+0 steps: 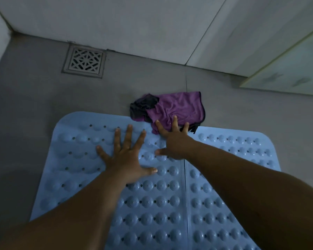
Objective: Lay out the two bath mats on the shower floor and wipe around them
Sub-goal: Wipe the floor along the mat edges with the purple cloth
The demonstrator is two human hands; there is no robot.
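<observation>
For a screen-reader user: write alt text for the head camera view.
Two blue bath mats lie side by side on a grey shower floor, the left hand pressed flat on the left one. The right hand reaches with spread fingers onto a crumpled purple cloth at the mats' far edge; a square metal drain sits near the wall.

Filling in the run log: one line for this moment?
left hand flat on left mat | right hand reaching onto purple cloth | right mat alongside

Dim, flat light – soft focus, wide-angle bending at edges.
</observation>
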